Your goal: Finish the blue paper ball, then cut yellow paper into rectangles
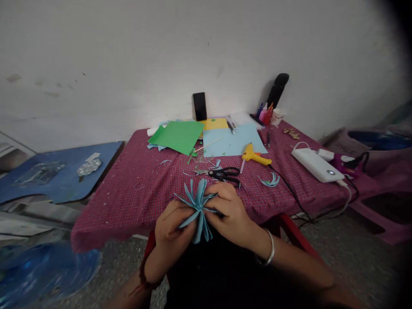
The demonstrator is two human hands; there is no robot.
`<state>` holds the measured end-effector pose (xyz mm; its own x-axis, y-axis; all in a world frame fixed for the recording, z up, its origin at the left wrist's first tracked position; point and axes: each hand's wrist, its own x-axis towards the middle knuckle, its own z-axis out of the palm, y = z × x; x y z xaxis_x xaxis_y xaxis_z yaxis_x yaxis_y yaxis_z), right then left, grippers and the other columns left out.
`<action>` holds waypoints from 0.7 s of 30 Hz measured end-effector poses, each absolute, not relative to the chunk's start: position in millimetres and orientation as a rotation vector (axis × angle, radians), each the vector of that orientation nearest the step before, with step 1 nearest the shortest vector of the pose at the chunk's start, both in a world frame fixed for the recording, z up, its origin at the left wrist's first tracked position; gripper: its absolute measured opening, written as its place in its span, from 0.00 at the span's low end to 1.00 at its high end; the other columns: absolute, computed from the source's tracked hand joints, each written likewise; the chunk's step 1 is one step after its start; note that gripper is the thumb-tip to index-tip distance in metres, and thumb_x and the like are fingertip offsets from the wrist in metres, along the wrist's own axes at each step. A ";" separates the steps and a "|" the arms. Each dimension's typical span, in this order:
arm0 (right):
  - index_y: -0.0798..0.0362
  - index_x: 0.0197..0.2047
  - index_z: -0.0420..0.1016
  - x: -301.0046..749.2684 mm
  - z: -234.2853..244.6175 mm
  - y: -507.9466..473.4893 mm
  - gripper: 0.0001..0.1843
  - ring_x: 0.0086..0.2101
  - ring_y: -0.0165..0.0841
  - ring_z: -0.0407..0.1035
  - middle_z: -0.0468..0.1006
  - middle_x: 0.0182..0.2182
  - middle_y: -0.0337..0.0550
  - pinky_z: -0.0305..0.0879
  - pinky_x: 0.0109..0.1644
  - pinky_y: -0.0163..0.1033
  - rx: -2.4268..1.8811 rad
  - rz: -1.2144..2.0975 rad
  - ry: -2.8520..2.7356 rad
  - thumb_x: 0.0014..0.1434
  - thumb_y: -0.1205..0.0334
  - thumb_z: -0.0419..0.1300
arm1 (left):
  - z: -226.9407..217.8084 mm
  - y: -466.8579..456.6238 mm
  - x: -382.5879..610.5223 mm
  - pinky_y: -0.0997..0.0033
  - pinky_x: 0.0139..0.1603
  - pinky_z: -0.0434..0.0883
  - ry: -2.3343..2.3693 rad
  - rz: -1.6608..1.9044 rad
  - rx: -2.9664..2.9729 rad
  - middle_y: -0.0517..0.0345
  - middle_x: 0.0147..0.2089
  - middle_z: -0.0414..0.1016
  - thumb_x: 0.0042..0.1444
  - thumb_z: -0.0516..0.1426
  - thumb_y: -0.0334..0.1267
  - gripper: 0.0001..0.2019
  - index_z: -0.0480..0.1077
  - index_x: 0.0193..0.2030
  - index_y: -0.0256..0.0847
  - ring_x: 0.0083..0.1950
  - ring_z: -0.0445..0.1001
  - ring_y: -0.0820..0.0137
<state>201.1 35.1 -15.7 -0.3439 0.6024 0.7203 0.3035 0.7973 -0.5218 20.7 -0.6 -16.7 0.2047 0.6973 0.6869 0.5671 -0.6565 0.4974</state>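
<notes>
Between my two hands is a light-blue paper flower (200, 205), its folded petals fanned out all round a pinched centre. My left hand (174, 227) grips its petals from the left side, fingers curled. From the right, my right hand (228, 210) pinches other petals; some fingertips are hidden behind the paper. Just beyond the flower, black-handled scissors (222, 173) lie on the table with blades pointing left. Thin blue paper scraps (270, 180) rest to the right of them.
A checked red cloth (128, 189) covers the table. Green paper (180, 135), light-blue paper (231, 141) and a yellow glue gun (254, 155) lie farther back. A phone (200, 106) leans on the wall. At right are a white power bank (317, 165) and trailing cables.
</notes>
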 end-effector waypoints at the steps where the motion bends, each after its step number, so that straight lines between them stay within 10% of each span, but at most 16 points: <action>1: 0.53 0.33 0.73 201.1 -15.5 35.9 0.05 0.40 0.34 0.68 0.74 0.37 0.42 0.60 0.47 0.45 -0.681 0.410 -1.950 0.57 0.72 0.60 | -15.4 -0.6 21.5 0.75 0.36 0.70 1.228 1.423 2.292 0.59 0.31 0.74 0.54 0.58 0.24 0.06 0.72 0.33 0.38 0.34 0.73 0.74; 9: 0.54 0.27 0.72 201.6 -13.6 50.0 0.06 0.35 0.30 0.68 0.71 0.33 0.39 0.65 0.41 0.36 -0.649 1.078 -1.841 0.56 0.68 0.62 | -7.2 1.0 24.1 0.78 0.27 0.68 1.377 1.174 1.735 0.63 0.26 0.73 0.54 0.60 0.35 0.04 0.72 0.29 0.39 0.26 0.70 0.75; 16: 0.54 0.25 0.72 198.7 -21.6 58.6 0.13 0.31 0.28 0.66 0.69 0.32 0.39 0.65 0.34 0.34 -0.601 1.389 -1.672 0.53 0.54 0.65 | -18.1 0.8 18.3 0.72 0.38 0.73 1.331 1.532 1.707 0.56 0.41 0.77 0.51 0.63 0.34 0.18 0.68 0.49 0.44 0.40 0.77 0.69; 21: 0.54 0.26 0.72 198.4 -22.7 59.0 0.14 0.31 0.29 0.66 0.70 0.33 0.40 0.65 0.35 0.35 -0.634 1.342 -1.674 0.55 0.52 0.64 | -15.5 3.2 6.7 0.68 0.42 0.71 1.172 1.345 1.983 0.54 0.41 0.74 0.60 0.54 0.31 0.07 0.73 0.39 0.43 0.42 0.74 0.68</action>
